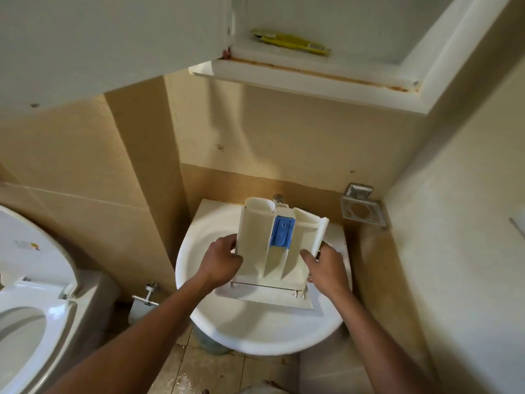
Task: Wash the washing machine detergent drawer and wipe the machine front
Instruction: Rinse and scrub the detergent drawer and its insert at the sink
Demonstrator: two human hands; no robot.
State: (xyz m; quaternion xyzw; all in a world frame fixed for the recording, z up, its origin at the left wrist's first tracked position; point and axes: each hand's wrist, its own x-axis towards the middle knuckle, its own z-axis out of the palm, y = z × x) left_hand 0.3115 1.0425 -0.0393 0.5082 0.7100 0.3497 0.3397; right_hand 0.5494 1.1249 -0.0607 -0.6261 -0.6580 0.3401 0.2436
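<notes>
Head view: the detergent drawer [272,245] is held over the white sink [255,334], its front panel towards the sink's near rim and its back end tilted up towards the tap [278,198] at the sink's far edge. The left hand [224,258] grips the drawer's left wall with curled fingers. The right hand [326,265] holds the right wall, thumb laid on top and the other fingers tucked underneath. A blue insert [281,232] sits in the drawer's middle compartment.

Left of the sink stands a toilet [34,280] with its seat raised. Just right of the tap, a soap holder [363,209] is fixed to the wall. Above the sink hangs an open cabinet [312,75].

The task looks to be at an early stage. The drawer is out of the machine and has reached the sink, but no water is seen running and its plastic looks yellowed. Washing it seems yet to begin. The machine is out of view, and its front is presumably not yet wiped.
</notes>
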